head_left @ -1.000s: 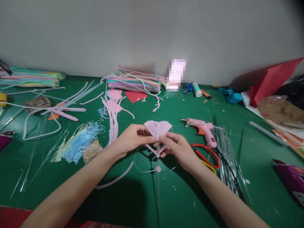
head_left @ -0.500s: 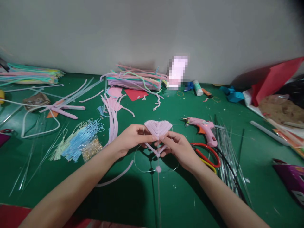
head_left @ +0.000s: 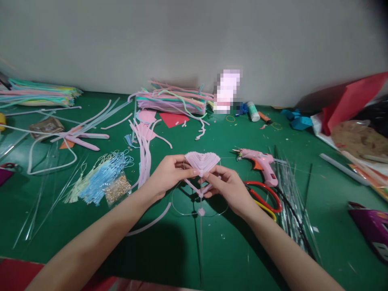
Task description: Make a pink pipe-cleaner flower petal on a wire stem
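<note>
Symmetrically, two bare forearms rise from the lower left and lower right corners of the frame and slant inward, so that the left hand (head_left: 166, 174) and the right hand (head_left: 230, 186) meet near the middle of the frame. Between them, just right of centre, is a pale pink heart (head_left: 202, 161), its broad part toward the top of the frame and its narrow base at the fingertips.

The left grip pinches that base: the thumb lies nearly level, pointing right, while the other fingers bend partly out of sight behind the work. The right grip also grasps the heart at its base, with the wrist lower and the fingers aimed toward the upper left, some of them curled beside the pink strips that form a V below. A thin stem (head_left: 201, 246) runs down from the V toward the bottom of the frame, passing a small pink knob (head_left: 201, 211).

Both forearms are held above the green table (head_left: 236, 258). Beyond the left forearm lie blue tassels (head_left: 104, 180) and a bag of beads (head_left: 117, 190); right of the right hand are a pink glue gun (head_left: 268, 171) and a bundle of clear sticks (head_left: 289, 218).
</note>
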`<state>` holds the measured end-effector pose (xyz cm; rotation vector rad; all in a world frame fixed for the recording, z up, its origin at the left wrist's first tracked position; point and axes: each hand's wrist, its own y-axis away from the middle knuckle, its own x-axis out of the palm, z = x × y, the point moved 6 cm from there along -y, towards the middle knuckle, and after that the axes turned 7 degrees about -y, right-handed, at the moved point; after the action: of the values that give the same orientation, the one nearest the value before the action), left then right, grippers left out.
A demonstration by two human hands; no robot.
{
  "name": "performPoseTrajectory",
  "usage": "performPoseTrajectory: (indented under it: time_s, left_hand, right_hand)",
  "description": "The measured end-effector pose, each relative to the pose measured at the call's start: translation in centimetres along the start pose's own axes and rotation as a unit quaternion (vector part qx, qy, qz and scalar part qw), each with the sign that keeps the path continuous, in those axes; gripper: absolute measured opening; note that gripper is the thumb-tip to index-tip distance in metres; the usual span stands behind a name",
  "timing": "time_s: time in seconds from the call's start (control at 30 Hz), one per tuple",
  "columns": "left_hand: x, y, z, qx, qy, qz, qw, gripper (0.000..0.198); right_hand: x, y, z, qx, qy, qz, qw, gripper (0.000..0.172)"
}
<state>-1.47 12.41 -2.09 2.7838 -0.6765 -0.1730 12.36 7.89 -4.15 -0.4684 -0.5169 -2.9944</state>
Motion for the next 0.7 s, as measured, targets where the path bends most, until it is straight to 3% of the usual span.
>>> performPoseTrajectory:
  time_s: [0.4, 0.5, 0.57, 0.63, 0.7]
  left_hand:
    - [-0.3, 0.1, 0.1, -0.036, 0.053, 0.016, 0.998, 0.029]
    - [-1.6, 0.3, -0.6, -0.032, -0.002, 0.025, 0.999, 0.030]
    - [-2.9, 1.0, -1.6, -0.021, -0.104, 0.057, 0.993, 0.035]
    - [-3.6, 2.2, -2.3, -0.024, -0.279, 0.143, 0.949, 0.028]
    - [-3.7, 3.9, -1.9, -0.061, -0.415, 0.241, 0.875, 0.025]
  right_hand:
    - [0.0, 0.0, -0.4, 0.012, -0.041, 0.017, 0.999, 0.028]
    - [-0.1, 0.1, -0.3, 0.007, -0.044, 0.004, 0.999, 0.029]
    - [-0.3, 0.2, -0.1, 0.001, -0.043, -0.004, 0.999, 0.030]
    - [-0.6, 0.4, 0.2, -0.005, -0.033, -0.013, 0.999, 0.030]
    - [-1.0, 0.5, 0.5, -0.013, -0.017, -0.031, 0.999, 0.030]
